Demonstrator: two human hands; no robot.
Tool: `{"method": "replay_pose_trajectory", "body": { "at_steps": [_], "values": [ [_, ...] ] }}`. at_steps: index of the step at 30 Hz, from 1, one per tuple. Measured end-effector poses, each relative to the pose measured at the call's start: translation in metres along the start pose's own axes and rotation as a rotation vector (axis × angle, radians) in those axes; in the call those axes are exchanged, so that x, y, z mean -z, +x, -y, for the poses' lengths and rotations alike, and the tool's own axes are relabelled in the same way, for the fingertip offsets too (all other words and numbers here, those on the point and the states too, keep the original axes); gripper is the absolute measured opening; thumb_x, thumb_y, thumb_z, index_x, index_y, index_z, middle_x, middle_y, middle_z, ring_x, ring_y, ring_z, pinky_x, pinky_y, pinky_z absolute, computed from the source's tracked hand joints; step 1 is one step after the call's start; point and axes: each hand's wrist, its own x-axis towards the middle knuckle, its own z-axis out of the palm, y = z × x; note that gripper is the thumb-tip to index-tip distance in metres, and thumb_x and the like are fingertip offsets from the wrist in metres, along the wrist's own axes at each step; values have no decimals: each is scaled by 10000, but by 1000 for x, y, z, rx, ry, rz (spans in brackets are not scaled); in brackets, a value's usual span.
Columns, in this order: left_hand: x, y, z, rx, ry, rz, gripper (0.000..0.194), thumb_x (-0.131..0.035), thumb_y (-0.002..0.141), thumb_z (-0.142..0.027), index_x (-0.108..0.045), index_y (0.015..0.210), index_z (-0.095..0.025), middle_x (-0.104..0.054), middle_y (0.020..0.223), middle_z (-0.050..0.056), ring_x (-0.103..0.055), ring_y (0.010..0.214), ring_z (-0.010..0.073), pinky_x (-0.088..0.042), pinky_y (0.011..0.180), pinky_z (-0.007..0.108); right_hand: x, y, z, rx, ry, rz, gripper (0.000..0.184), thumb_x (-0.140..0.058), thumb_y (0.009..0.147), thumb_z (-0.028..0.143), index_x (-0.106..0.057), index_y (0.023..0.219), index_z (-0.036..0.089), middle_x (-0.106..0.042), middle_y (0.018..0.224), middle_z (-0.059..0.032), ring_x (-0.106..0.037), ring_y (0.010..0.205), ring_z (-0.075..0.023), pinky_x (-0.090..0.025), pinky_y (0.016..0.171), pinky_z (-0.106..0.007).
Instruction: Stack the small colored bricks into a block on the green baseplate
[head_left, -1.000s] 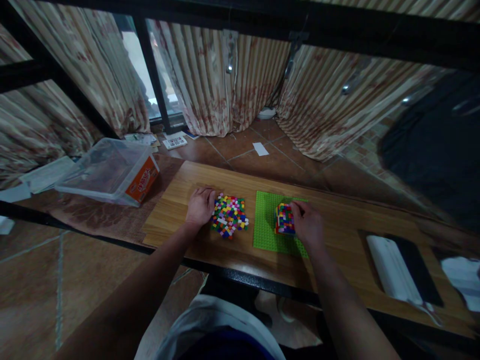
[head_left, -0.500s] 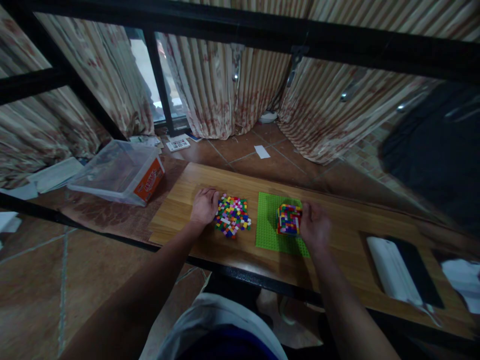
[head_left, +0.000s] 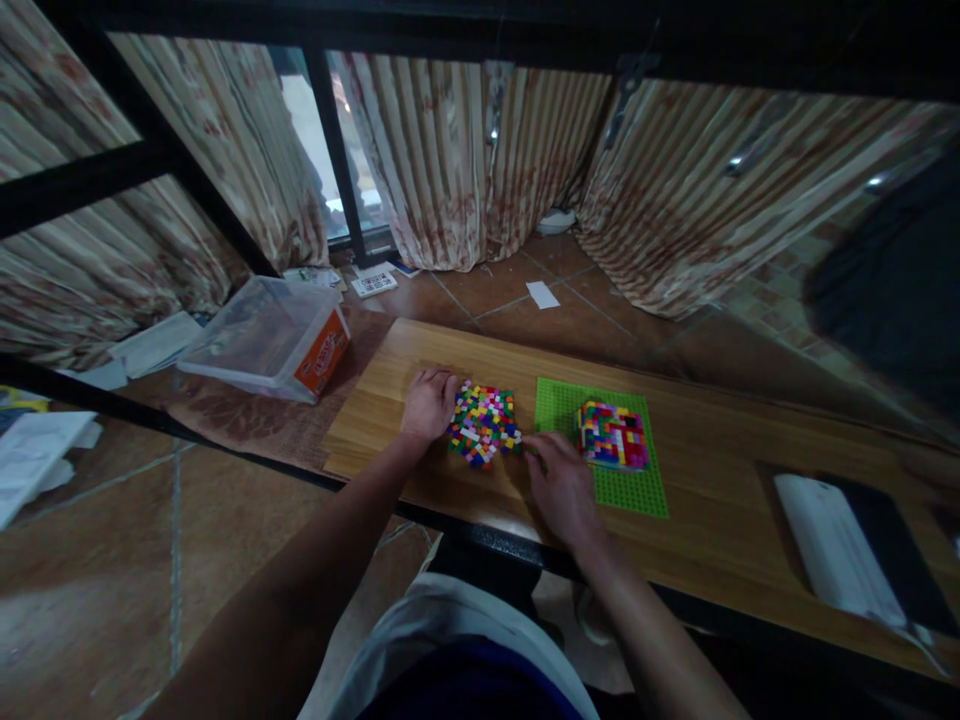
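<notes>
L hand [head_left: 430, 405] loosely curled & R hand [head_left: 561, 482] half-closed by multicol. plastic brick pile [head_left: 484, 425]; can't tell if either holds any; multicol. brick block [head_left: 613, 436] on green studded baseplate [head_left: 631, 492].

I had one view to work from, worn on the person's head. It faced forward and steeply down, past the clothing [head_left: 390, 640] at the bottom edge. The counter [head_left: 712, 500] crossed the middle on a slant, dropping toward the right, with the left hand [head_left: 430, 404] and right hand [head_left: 561, 485] near the centre. I looked from near enough to tell single bricks [head_left: 484, 425] apart, yet wide enough for curtains [head_left: 450, 170] along the top.
</notes>
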Motion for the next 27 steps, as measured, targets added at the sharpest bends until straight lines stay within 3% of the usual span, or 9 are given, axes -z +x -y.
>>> {"method": "replay_pose_trajectory", "body": {
  "at_steps": [10,22,27],
  "values": [
    [-1,-1,1,-2,-3,6,344,-373,993,-293,-689,939,-171,-710,1012,91,-626,1012,231,-476,999,419,-19,10,1,-13,-178,131,220,-485,903,167,-675,1012,183,-654,1047,-114,-598,988,-254,-497,884,-398],
    [-1,-1,2,-33,2,-12,326,-386,991,-274,-681,908,-163,-710,997,93,-632,1004,219,-475,999,395,-25,17,3,-88,-260,140,138,-545,920,237,-669,946,183,-650,979,-87,-576,967,-230,-435,857,-338],
    [-1,0,2,-35,9,-10,321,-385,989,-264,-675,895,-166,-713,978,86,-632,976,219,-486,978,402,-25,18,2,-58,-276,140,146,-537,933,254,-663,920,182,-650,971,-87,-574,957,-232,-431,850,-340]
  ]
}}
